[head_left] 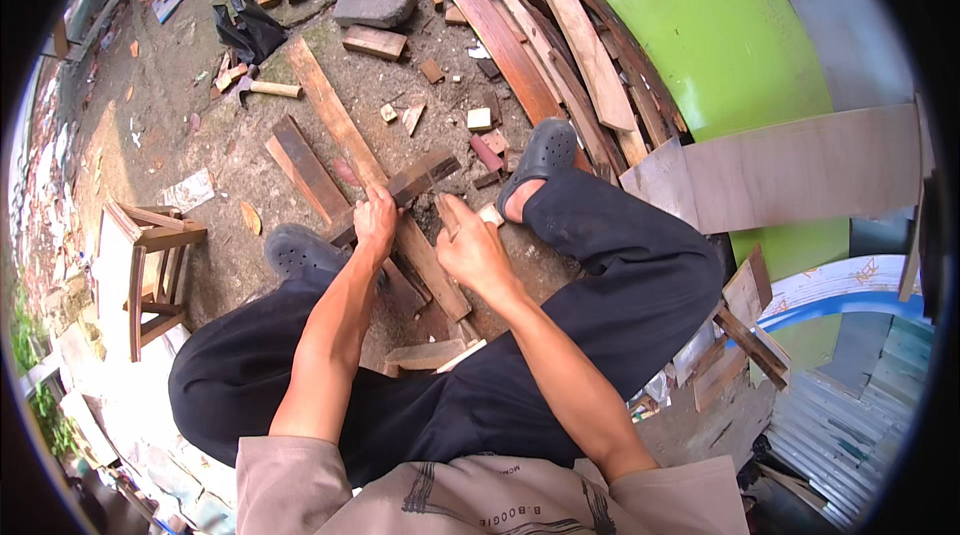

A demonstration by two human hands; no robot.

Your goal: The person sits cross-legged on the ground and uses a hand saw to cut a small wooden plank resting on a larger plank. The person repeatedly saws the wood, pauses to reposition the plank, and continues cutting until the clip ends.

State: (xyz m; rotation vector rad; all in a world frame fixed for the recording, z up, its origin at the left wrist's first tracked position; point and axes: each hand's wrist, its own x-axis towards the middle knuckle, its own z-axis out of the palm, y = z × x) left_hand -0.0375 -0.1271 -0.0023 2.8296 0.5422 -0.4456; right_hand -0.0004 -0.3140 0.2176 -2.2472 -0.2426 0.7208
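Observation:
A long light-brown wooden plank (330, 105) runs on a slant between my feet, and a short dark wood block (425, 175) lies across it. My left hand (376, 222) is closed where the two pieces cross, pressing the dark block against the plank. Close by, just below the block's right end, my right hand (470, 250) has its fingers curled in, with one or two pointing toward the block. Anything pinched there is hidden or too small to name. Another dark board (305, 170) rests beside the plank, near my left shoe.
A hammer (275, 89) lies on the dirt beside a black plastic bag (248, 25). Ahead are a grey stone block (375, 5) and scattered offcuts. Long boards (500, 35) are piled beside a green panel (700, 25) at right. A small wooden frame (150, 265) stands left.

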